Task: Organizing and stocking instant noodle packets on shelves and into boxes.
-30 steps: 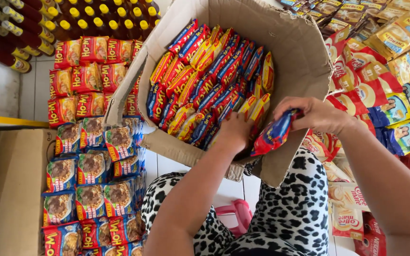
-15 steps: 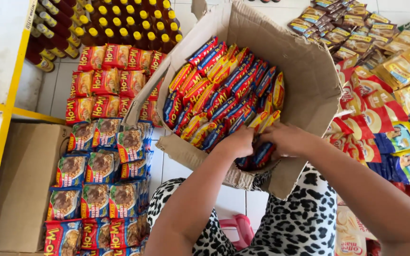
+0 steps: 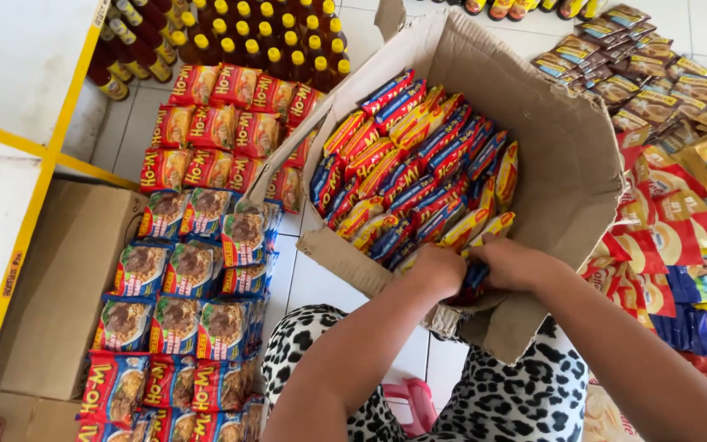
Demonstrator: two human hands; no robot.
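Hands (image 3: 476, 270) now deeper, packet (image 3: 475, 278) nearly hidden.

Your left hand (image 3: 439, 270) and right hand (image 3: 511, 263) meet at the near edge of the cardboard box (image 3: 566, 155), closed together on a blue packet (image 3: 475, 278). Inside the box, beyond your hands, stand rows of red, yellow and blue packets (image 3: 411, 164).

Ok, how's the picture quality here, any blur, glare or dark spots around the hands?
Head view: even, bright light, packets in the box sharp; slight motion softness on the left hand and right hand; shadow in the box's near corner hides the packet they grip; mild sheen on the wrappers at right; wide-angle lens bends the edges.
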